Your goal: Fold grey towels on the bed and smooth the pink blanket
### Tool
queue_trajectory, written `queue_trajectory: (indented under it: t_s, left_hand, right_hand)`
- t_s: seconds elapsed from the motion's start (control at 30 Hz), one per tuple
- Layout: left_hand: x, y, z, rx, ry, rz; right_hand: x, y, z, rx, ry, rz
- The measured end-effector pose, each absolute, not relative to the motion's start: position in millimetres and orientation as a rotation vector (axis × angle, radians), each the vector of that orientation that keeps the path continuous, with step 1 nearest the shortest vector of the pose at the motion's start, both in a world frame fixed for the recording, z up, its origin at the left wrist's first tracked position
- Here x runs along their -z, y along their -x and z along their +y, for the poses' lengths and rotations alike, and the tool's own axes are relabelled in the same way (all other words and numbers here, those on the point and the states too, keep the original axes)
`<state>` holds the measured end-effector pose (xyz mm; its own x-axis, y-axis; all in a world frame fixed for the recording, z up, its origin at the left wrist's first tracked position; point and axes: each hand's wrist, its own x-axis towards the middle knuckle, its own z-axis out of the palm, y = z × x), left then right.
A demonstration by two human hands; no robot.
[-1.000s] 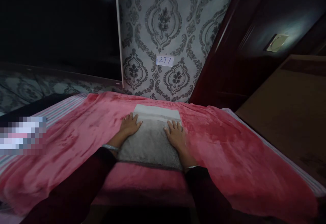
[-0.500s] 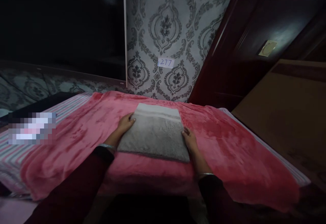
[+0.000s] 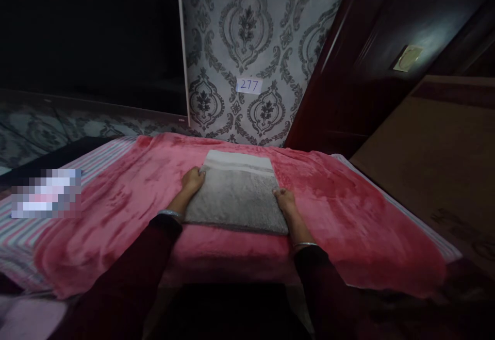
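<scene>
A folded grey towel (image 3: pixel 240 195) with a pale striped band along its far edge lies flat on a pink plush blanket (image 3: pixel 328 211). My left hand (image 3: pixel 192 182) pinches the towel's left edge near the upper corner, thumb on top. At the opposite side, my right hand (image 3: pixel 285 203) grips the right edge with curled fingers. Both wrists wear a silvery bangle below dark sleeves. The fingers under the towel are hidden.
Under the blanket shows a striped cloth (image 3: pixel 112 154). A blurred-out item (image 3: pixel 46 193) lies at the left. Behind stand a large dark screen (image 3: pixel 88 41) and patterned wall with a "277" paper label (image 3: pixel 249 85). A brown cardboard-like panel (image 3: pixel 436 144) borders the right.
The right fingers have curled more tightly at the towel's right edge, and the left fingers have closed on its left edge. The camera view has shifted slightly; the towel stays on the blanket.
</scene>
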<state>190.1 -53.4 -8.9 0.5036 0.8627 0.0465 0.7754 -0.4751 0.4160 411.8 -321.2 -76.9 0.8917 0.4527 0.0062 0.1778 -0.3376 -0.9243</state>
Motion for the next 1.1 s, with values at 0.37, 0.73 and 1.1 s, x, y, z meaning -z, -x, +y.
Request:
queue_trajectory:
  t_s: [0.37,0.73,1.1]
  left_hand:
    - [6.6,-185.7,-63.4,-0.392,-2.478,1.343]
    - [1.6,-157.9,-82.5,-0.292,-2.496,1.301]
    - [5.4,-137.7,-95.7,-0.300,-2.480,1.286]
  right_hand:
    - [71.4,-381.1,-345.3,-0.506,1.850,-0.405]
    - [66.0,-370.4,-353.6,-0.391,2.010,-0.514]
    - [71.5,-358.4,-365.0,-0.210,2.132,-0.562]
